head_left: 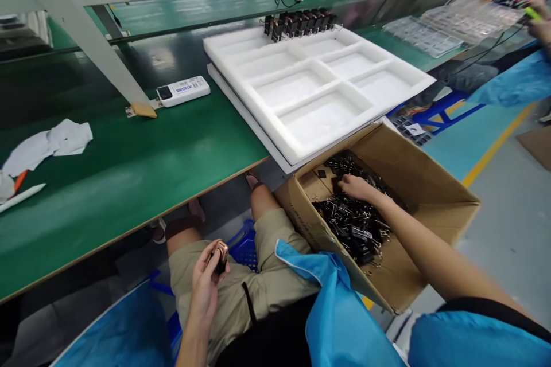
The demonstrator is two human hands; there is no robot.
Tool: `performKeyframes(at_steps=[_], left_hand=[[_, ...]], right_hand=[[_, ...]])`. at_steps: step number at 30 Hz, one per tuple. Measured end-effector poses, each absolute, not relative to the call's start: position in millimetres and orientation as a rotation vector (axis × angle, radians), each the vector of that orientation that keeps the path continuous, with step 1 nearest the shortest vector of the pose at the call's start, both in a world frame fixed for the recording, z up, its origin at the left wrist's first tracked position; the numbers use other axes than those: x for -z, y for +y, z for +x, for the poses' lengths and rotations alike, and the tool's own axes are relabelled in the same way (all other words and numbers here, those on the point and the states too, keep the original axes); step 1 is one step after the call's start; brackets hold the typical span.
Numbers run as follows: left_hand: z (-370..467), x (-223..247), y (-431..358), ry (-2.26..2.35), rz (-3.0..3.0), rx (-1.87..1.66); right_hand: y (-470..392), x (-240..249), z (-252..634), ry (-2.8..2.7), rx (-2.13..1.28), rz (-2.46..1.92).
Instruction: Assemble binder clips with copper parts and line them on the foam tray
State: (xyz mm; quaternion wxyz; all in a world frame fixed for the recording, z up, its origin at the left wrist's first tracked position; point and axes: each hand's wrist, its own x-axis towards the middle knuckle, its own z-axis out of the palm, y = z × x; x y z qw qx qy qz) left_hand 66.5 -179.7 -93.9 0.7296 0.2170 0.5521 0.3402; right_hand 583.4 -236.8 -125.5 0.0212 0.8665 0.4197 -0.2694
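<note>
My left hand (207,275) is closed around a small copper-and-black device (221,256), held above my lap. To the right, my right hand (356,188) reaches into an open cardboard box (434,223) and rests on a heap of black binder clips (355,229); its fingertips are bent down among them, and what they hold, if anything, is hidden. Beyond the box lies a white foam tray (325,117) with rectangular compartments. A row of dark pieces with clips (301,24) stands along the tray's far edge.
On the green table (142,183) are a white device (183,91), a yellow block (144,110), crumpled white paper (51,143) and a white pen-like item. A white metal frame crosses the back. Clear plastic trays (424,36) and another person's hand (540,17) show at the right.
</note>
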Motion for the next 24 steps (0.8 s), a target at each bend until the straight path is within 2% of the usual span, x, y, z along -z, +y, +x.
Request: performKeyframes(at_steps=[2, 5, 7, 10, 12, 14, 19, 24], left_hand=[[67.7, 94.4, -178.0, 1.205, 0.446, -0.764], [71.3, 90.4, -172.7, 1.168, 0.454, -0.792], [76.2, 84.3, -168.9, 1.138, 0.496, -0.806], [85.8, 72.2, -165.6, 1.092, 0.582, -0.824], [91.3, 64.1, -165.4, 1.058, 0.661, -0.828], [94.5, 57.5, -166.1, 1.025, 0.757, -0.820], [92.8, 46.4, -165.8, 1.014, 0.960, -0.799], [87.8, 38.0, -162.8, 1.027, 1.003, -0.766]], right_hand=[[-249.9, 89.1, 577.5, 1.263, 1.193, 3.010], [-266.5, 31.0, 541.5, 1.281, 2.122, 3.347], [-269.6, 0.6, 504.3, 1.365, 2.595, 3.143], [-258.5, -20.2, 445.8, 1.455, 3.052, 2.440], [-243.2, -17.2, 413.4, 1.530, 3.122, 2.016], [-226.0, -5.4, 388.5, 1.574, 3.119, 1.851], [-193.4, 27.7, 347.7, 1.436, 3.251, 1.831], [-182.9, 40.9, 328.3, 1.702, 3.088, 1.858]])
